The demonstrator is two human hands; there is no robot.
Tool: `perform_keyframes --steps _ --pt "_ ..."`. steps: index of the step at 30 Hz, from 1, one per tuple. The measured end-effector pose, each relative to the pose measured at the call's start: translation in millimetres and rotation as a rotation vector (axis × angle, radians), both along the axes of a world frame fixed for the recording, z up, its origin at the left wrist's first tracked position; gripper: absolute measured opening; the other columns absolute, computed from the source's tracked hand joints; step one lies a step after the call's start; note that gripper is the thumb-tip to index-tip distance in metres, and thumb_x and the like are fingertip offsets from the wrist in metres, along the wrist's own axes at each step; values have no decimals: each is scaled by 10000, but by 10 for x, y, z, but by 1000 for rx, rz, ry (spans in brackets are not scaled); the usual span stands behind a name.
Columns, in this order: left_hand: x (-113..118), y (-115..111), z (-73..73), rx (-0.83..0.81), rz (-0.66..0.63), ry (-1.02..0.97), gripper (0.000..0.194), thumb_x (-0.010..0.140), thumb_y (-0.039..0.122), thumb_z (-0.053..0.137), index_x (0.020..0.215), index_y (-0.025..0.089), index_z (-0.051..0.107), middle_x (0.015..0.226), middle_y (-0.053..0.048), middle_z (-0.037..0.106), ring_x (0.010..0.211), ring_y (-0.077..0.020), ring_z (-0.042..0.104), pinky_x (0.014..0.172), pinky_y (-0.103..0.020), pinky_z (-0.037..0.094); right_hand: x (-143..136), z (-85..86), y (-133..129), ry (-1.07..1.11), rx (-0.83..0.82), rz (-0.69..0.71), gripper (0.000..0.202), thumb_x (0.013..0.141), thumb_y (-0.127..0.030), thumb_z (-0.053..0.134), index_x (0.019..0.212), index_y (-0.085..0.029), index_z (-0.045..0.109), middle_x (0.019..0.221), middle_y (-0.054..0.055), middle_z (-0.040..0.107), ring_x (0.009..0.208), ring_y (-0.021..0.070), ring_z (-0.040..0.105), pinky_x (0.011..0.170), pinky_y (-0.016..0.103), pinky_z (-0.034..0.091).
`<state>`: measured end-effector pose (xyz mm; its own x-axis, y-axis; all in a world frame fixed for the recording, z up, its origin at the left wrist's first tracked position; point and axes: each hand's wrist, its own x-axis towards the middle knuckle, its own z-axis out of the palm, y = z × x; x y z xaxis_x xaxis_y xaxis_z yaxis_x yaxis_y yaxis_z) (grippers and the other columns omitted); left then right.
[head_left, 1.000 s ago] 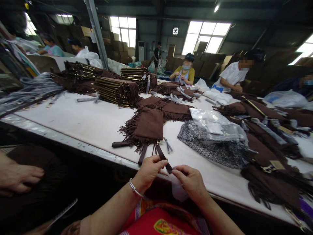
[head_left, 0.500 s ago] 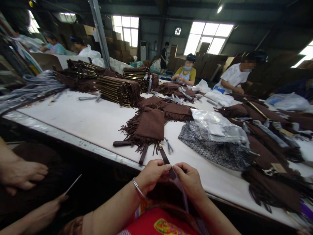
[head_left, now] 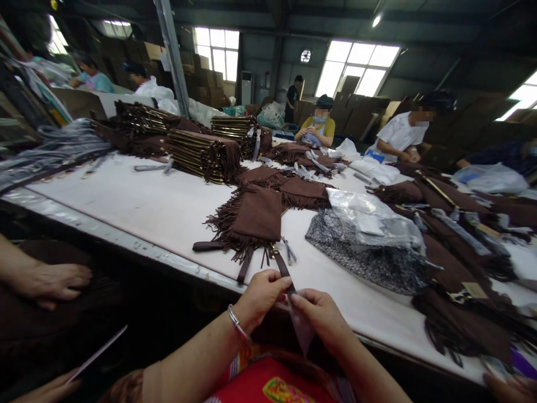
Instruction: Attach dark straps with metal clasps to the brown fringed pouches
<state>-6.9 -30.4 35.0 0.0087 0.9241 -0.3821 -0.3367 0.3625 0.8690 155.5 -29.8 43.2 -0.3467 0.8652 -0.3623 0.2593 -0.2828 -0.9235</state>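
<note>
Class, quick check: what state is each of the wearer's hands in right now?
Left hand: closed, pinching the brown strap.
Right hand: closed, pinching the see-through film at the strap's lower part.

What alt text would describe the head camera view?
A person's left hand grips a dark brown strap and the right hand pinches translucent film at its lower end. Ahead on the white table lie a fringed brown pouch and stacked brown bags, with people nearby.

Left hand (head_left: 260, 296) in a pinch, thumb uppermost — right hand (head_left: 322, 314) in another, just beside the left fingertips.
</note>
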Motion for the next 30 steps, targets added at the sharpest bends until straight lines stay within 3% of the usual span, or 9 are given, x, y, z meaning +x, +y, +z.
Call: perform_keyframes --steps 3,6,12,17,25,30 --pt "-120 164 34 -111 29 -177 297 768 440 664 860 162 613 842 -58 683 741 -151 649 677 -264 505 -12 -6 -16 56 -35 -25 378 747 -492 646 671 -123 615 544 2 558 485 84 443 471 205 299" --pt "-220 413 33 -233 67 -291 314 827 457 592 864 146 612 890 -99 697 761 -172 669 707 -299 530 -27 -6 -38 89 -74 -26 394 743 -506 652 673 -121 606 551 5 561 477 79 442 466 202 292" --pt "-176 758 -32 -264 189 -347 116 838 256 605 815 143 611 812 -59 705 717 -146 677 660 -260 534 -50 -111 -40 46 -83 -66 432 732 -560 639 695 -130 612 549 12 576 460 94 467 444 205 311" --pt "-106 700 -14 -223 146 -372 110 782 217 665 857 140 639 831 -77 718 742 -162 682 682 -265 530 -38 -155 84 -87 42 -92 470 759 -582 570 652 -129 636 518 9 574 462 103 471 439 208 316" --pt "-84 508 77 -157 159 -354 66 746 166 658 800 130 658 809 -69 697 694 -140 636 616 -245 500 -330 204 448 -219 161 -163 501 796 -547 440 719 -124 697 547 64 658 480 153 542 452 237 366" --pt "-85 422 91 -94 196 -265 88 696 171 698 763 121 670 766 -53 675 679 -125 611 589 -231 479 -484 131 705 -233 373 -183 451 802 -488 460 666 -128 696 631 56 662 629 179 569 574 259 401"
